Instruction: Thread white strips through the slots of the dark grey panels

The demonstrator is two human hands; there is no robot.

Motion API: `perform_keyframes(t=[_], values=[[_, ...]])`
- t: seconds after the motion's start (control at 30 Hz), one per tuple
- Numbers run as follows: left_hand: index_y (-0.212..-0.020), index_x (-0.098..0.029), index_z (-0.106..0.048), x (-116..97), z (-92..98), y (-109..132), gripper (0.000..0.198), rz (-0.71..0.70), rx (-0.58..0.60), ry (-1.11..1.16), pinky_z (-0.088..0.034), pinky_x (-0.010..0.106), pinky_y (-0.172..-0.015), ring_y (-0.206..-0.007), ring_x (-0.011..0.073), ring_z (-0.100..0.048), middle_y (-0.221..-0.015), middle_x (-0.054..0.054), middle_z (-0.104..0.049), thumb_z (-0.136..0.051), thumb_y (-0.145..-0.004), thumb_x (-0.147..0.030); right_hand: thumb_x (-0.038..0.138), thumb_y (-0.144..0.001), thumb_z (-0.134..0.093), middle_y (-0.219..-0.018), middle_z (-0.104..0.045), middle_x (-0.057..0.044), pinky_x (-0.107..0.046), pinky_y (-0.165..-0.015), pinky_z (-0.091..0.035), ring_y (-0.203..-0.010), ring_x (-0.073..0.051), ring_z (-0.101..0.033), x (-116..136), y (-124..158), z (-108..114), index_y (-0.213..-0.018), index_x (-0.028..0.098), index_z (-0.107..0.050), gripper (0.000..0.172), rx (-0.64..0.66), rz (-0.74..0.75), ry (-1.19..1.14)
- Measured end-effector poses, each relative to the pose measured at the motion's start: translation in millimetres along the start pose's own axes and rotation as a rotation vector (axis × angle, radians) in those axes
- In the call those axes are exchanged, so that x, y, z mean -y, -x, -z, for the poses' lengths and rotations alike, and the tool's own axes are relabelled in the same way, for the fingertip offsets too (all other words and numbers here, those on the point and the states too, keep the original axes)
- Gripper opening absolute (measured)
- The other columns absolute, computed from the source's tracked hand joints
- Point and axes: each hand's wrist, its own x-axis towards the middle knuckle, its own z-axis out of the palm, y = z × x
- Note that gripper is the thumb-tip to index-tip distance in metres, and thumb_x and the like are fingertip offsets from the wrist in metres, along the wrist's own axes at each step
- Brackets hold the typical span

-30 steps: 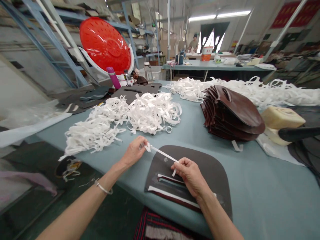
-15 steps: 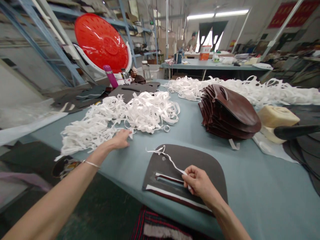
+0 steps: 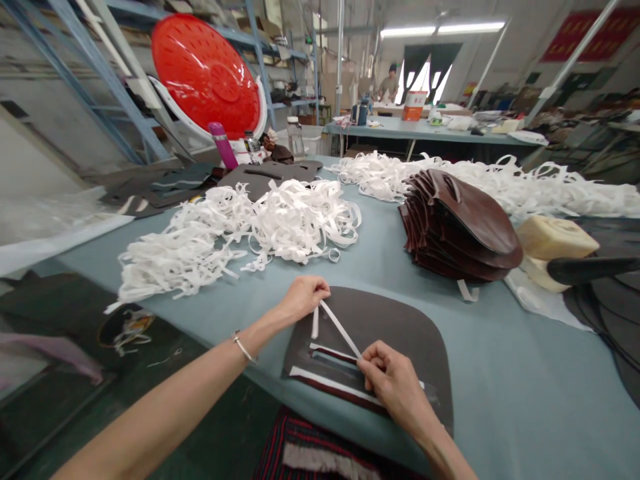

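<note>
A white tape strip [image 3: 342,329] is stretched slantwise between my two hands. My left hand [image 3: 306,297] pinches its upper end, with a short tail hanging below the fingers. My right hand [image 3: 391,375] grips it lower down, over the right end of a slot. Beneath both lies a dark grey rounded panel [image 3: 395,317], flat on the table near its front edge. The panel's narrow slot [image 3: 333,357] has white tape and dark red material along it. Another white strip with a dark red edge [image 3: 335,390] runs along the panel's straight front side.
Heaps of white tape [image 3: 295,217] lie beyond my left hand and along the back [image 3: 550,190]. A stack of brown leather panels [image 3: 460,227] stands at the right, beside a cream-coloured block [image 3: 557,240] and a black handle [image 3: 593,267]. The blue-green table's [image 3: 240,337] front edge runs close by.
My left hand has come from the tape heap to the panel and taken the strip's loose end. The strip, slack before, is now straight. My right hand has barely moved.
</note>
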Motion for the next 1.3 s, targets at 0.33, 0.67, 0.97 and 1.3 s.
perform_keyframes(t=[0.33,0.67,0.97,1.3], values=[[-0.113,-0.021,-0.063,14.1,65.4,2.4,0.029,0.114,-0.257,-0.164,-0.029,0.047,-0.102,-0.121,0.029,-0.046,-0.127,0.012,-0.056,-0.048,-0.089,-0.028,0.033,-0.088,-0.046,-0.054,-0.052,0.005,-0.022,-0.052,-0.031,-0.052,-0.011,-0.044,-1.3,15.6,-6.9,-0.072,0.021,-0.052,0.021,0.02,0.042,0.063],[-0.083,-0.022,-0.064,-75.3,39.1,75.9,0.028,-0.144,0.51,0.397,-0.041,0.025,-0.071,-0.073,0.014,-0.058,-0.078,-0.001,-0.066,-0.04,-0.094,-0.033,0.045,-0.088,-0.048,-0.055,-0.049,0.003,-0.023,-0.051,-0.032,-0.053,-0.012,-0.044,-10.6,37.7,41.2,-0.072,0.021,-0.056,0.03,-0.13,-0.026,0.224],[-0.073,-0.02,-0.065,-28.8,21.6,109.7,0.026,0.313,0.369,0.337,-0.037,0.022,-0.055,-0.06,0.0138,-0.056,-0.061,-0.003,-0.062,-0.059,-0.078,-0.045,0.056,-0.087,-0.042,-0.058,-0.056,0.002,-0.026,-0.057,-0.036,-0.056,-0.017,-0.053,-53.1,67.6,45.2,-0.072,0.025,-0.054,0.037,-0.189,-0.12,0.514],[-0.077,-0.019,-0.066,-5.1,46.5,98.8,0.028,0.328,0.353,0.254,-0.038,0.023,-0.058,-0.065,0.0155,-0.059,-0.069,0.0,-0.066,-0.052,-0.08,-0.042,0.054,-0.087,-0.04,-0.069,-0.064,0.0,-0.025,-0.062,-0.041,-0.065,-0.017,-0.06,-45.7,44.5,36.9,-0.081,0.025,-0.058,0.035,-0.198,-0.063,0.38]])
